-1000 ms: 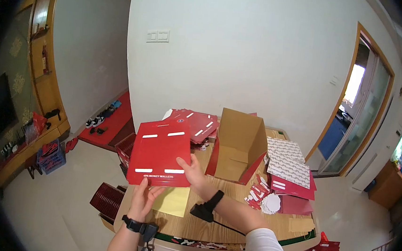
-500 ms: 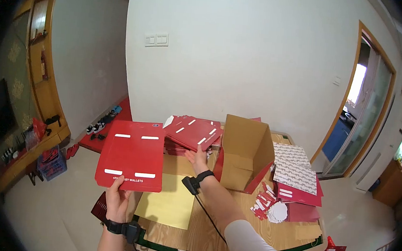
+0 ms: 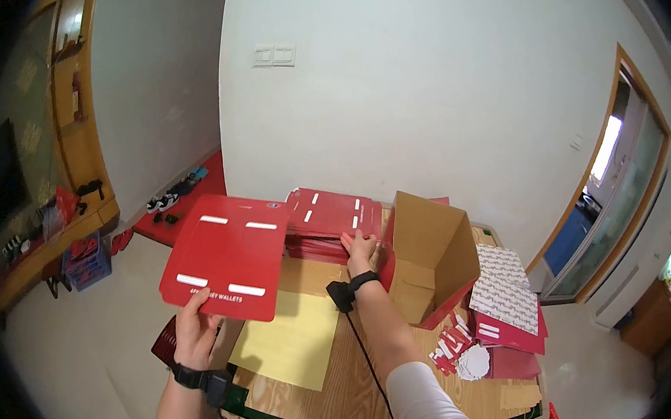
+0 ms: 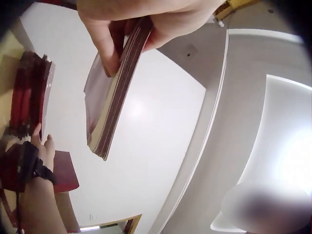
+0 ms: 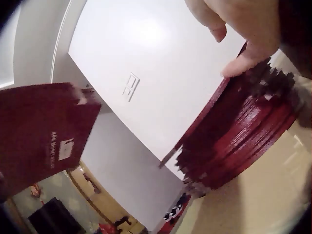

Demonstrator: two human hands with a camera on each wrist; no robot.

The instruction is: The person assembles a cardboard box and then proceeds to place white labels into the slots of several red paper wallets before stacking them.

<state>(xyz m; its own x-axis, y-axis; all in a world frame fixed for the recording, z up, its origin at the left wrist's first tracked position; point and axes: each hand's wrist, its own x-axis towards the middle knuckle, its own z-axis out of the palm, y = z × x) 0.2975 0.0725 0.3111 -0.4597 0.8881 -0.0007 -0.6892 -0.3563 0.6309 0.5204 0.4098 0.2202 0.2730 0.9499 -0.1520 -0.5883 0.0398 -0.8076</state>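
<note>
In the head view my left hand [image 3: 197, 331] pinches the lower edge of a thin stack of red printed cards [image 3: 226, 252], raised over the table's left side. The left wrist view shows the layered edges of these cards [image 4: 122, 92] between thumb and fingers. My right hand [image 3: 360, 248] touches the near right corner of a thick pile of red cards [image 3: 327, 213] at the back of the table. Seen from the right wrist, the thumb and fingers [image 5: 235, 66] lie along the top edge of that pile [image 5: 239, 141], whose layers are uneven.
Right of the pile stands an open cardboard box [image 3: 434, 257]. Yellow sheet [image 3: 285, 347] lies in front. Further right are patterned white sheets [image 3: 506, 290] on red cards, small red and white pieces [image 3: 452, 346] and a stack of white scalloped discs [image 3: 473, 362].
My right hand has left the held cards and moved to the back pile. The pile's top cards have turned straighter. My left hand has carried its cards left.
</note>
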